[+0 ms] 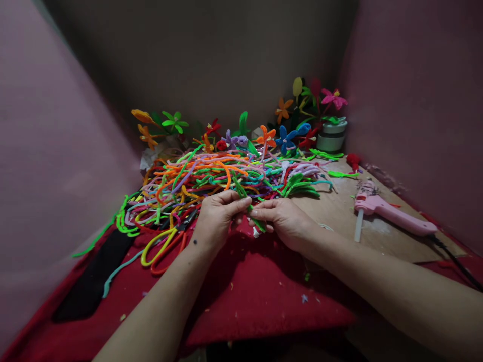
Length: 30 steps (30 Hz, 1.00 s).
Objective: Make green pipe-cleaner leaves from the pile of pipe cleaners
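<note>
Both my hands meet in the middle, above the near edge of a heap of pipe cleaners (196, 173). Between thumb and fingers, my left hand (219, 216) pinches the upper part of a green pipe cleaner piece (241, 190). Lower on the same piece, my right hand (281, 218) has its fingertips closed, with the green end showing below them. Fingers hide the piece's middle. Just beyond my right hand lies a bunch of green pipe cleaner leaves (300, 187). Scissors (164, 246) with yellow and orange handles rest left of my left wrist.
A pink glue gun (392, 213) with a cord lies on a brown board (339, 201) at right. Pipe cleaner flowers (286, 139) stand along the back, some by a small pale pot (332, 134). A black strip (94, 276) lies left on the red cloth (241, 296). Walls close in both sides.
</note>
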Motion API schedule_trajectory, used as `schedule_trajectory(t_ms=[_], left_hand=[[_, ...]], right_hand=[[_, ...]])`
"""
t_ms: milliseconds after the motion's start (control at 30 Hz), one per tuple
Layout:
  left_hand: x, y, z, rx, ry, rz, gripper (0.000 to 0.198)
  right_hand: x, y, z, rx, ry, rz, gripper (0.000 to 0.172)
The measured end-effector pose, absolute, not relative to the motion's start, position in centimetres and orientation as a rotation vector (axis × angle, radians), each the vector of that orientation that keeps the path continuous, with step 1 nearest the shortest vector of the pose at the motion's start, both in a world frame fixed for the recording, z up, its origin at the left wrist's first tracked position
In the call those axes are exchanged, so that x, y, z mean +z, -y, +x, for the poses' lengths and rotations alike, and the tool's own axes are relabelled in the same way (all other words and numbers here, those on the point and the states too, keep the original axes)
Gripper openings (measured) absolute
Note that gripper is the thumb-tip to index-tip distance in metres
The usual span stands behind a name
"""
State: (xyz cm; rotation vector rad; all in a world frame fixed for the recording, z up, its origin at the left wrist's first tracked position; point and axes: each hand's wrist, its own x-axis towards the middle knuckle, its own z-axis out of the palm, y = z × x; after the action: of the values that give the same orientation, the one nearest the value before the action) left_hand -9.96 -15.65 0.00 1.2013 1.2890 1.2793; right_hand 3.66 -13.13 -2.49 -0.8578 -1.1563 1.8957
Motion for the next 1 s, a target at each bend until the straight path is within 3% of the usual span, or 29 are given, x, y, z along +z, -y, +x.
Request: schedule_trajectory(t_ms=[167, 800, 1000], left_hand=[[-0.1, 15.58, -9.85, 1.295, -1.259, 1.209, 0.023], [0.23, 15.8, -9.4, 1.29, -1.443, 1.147, 0.026], [0.68, 15.79, -10.26, 1.215, -1.338, 1.437, 0.015]], right_hand=[[-2.95, 13.05, 3.65, 1.891, 1.198, -0.824, 0.022], [-3.09, 12.75, 3.8, 1.873, 1.079, -0.852, 0.016], [-2.77, 12.6, 4.09, 1.862, 1.123, -0.817, 0.014]])
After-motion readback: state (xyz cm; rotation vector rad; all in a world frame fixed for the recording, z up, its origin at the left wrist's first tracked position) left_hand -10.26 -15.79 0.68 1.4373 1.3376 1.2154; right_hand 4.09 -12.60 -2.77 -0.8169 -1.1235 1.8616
